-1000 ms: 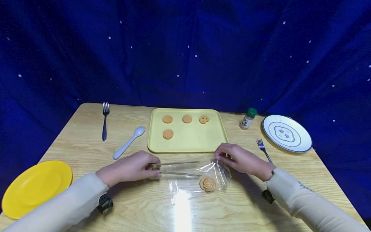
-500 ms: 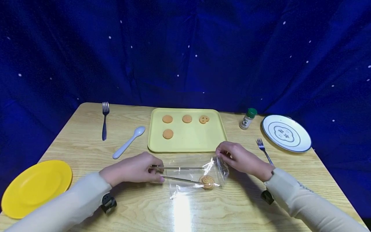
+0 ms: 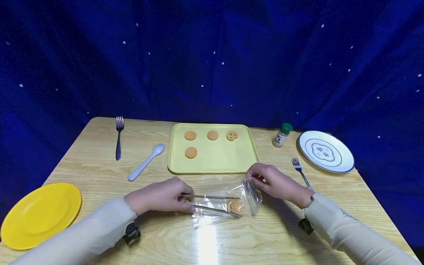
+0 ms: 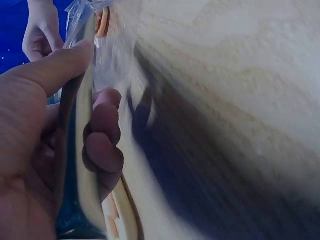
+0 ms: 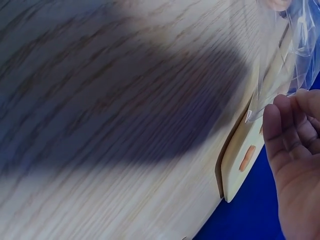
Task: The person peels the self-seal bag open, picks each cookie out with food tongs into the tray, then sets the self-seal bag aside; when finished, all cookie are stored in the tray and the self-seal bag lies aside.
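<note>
My left hand (image 3: 165, 195) grips metal tongs (image 3: 212, 197), whose two arms reach into a clear plastic bag (image 3: 250, 195) above the near side of the table. Between the tong tips, inside the bag, is a round swirl cookie (image 3: 236, 207). In the left wrist view the fingers wrap round the tongs (image 4: 82, 150), and the cookie (image 4: 102, 24) shows at their far end. My right hand (image 3: 273, 183) pinches the bag at its right upper corner; the right wrist view shows the bag's film (image 5: 295, 55) at those fingertips.
Behind the bag lies a yellow tray (image 3: 222, 162) bearing several cookies. A white spoon (image 3: 145, 163) and a fork (image 3: 119, 138) lie left, with a yellow plate (image 3: 41, 215) nearer. Rightward are a green-capped shaker (image 3: 282, 135), a small fork (image 3: 301, 172) and a white plate (image 3: 326, 151).
My left hand has moved right, pushing the tongs deeper into the bag until their tips came to either side of the cookie. The right hand has stayed at the bag's corner.
</note>
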`<state>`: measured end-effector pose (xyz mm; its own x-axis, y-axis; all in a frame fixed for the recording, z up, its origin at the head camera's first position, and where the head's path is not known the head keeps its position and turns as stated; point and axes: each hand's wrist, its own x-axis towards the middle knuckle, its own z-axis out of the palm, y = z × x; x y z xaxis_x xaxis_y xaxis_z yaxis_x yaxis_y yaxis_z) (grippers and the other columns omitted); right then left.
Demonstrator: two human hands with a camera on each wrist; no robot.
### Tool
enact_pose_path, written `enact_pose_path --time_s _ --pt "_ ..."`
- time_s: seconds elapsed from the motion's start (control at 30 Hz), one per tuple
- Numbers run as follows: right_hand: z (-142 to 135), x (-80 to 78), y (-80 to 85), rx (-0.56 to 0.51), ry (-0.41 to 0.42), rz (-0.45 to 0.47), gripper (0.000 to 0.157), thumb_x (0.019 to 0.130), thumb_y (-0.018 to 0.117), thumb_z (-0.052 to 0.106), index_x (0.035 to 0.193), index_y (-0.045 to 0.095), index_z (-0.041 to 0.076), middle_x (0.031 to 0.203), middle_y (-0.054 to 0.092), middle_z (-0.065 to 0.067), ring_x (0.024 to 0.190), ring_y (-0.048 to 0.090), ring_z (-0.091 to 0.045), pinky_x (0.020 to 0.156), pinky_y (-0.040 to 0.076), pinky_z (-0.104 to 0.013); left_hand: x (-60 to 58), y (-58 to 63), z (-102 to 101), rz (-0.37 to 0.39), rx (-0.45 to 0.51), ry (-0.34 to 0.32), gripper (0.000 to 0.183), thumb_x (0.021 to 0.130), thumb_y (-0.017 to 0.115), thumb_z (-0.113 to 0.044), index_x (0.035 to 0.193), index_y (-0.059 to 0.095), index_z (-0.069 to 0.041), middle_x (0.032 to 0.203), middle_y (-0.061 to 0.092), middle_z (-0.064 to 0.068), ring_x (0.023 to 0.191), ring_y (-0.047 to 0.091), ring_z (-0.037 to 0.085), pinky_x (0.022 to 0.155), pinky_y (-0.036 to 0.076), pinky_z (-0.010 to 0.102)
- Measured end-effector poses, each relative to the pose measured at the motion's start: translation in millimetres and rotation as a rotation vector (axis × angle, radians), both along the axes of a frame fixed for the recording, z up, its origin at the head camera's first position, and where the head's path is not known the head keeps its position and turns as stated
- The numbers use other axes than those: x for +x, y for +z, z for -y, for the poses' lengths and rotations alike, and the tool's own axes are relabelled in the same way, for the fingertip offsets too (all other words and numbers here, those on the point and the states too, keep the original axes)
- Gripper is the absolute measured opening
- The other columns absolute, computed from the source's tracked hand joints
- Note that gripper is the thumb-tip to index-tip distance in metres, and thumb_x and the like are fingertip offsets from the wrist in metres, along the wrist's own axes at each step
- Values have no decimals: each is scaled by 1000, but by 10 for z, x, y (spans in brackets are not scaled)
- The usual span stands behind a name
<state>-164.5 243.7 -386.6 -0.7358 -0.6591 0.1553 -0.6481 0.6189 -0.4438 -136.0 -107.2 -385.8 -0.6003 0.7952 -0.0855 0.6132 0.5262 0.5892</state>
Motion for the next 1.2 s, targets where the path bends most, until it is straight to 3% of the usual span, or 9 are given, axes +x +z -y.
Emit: enact_pose_path --time_s 0.27,0.47,0.63,0.93,1.07,1.2 --pt "-3 -11 15 11 -5 -13 3 95 61 13 95 64 14 87 61 9 80 53 0 72 50 -23 -35 64 111 -34 -6 4 32 90 68 -32 67 51 -18 58 38 -12 51 32 -3 49 27 15" --pt "1 -14 6 15 -14 15 4 96 60 14 95 64 14 87 63 6 79 55 -1 71 50 -21 -44 36 170 -10 17 33 37 88 70 -32 64 46 -17 57 38 -12 48 31 -5 48 27 14" --pt "4 -19 -16 -8 -6 9 4 95 61 13 94 64 14 86 63 7 78 54 0 71 50 -22 -48 4 161 -35 36 13 35 88 71 -31 65 47 -17 57 39 -12 49 32 -5 49 28 14" --pt "36 -42 -16 0 6 11 5 95 61 12 93 63 15 86 61 10 79 54 0 71 51 -23 -15 11 217 -55 39 36 24 90 69 -32 71 57 -22 57 41 -13 49 33 -5 47 28 13" --pt "16 -35 -28 5 19 -7 4 95 61 11 94 64 14 87 62 10 81 55 1 73 51 -24 4 81 358 -32 57 60 21 89 69 -31 72 60 -22 55 46 -12 47 35 -6 46 31 14" --pt "-35 -8 -39 9 4 -17 5 94 62 12 93 64 16 86 61 12 80 54 1 72 51 -25 -29 240 523 -57 57 84 18 89 70 -30 74 63 -22 55 47 -14 47 36 -6 45 31 14"
